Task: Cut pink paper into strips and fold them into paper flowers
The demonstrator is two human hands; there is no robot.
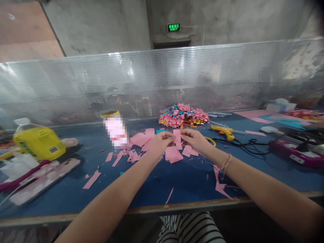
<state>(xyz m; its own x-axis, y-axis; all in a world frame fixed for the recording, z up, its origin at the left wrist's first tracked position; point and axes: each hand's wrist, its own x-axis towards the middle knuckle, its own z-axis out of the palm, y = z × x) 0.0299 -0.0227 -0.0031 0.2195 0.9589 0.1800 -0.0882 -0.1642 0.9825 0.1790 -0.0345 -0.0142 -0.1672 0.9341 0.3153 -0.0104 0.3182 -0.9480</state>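
Both my hands meet over the middle of the blue table. My left hand and my right hand pinch the same small pink paper piece between their fingertips, held just above the table. Under and around them lie several loose pink paper squares and pink offcuts. Behind the hands sits a round pile of folded pink, blue and yellow paper pieces.
A yellow glue gun with a black cord lies to the right, beside a purple device. At the left are a yellow bottle and a phone. A cup stands behind the scraps. A perforated metal screen backs the table.
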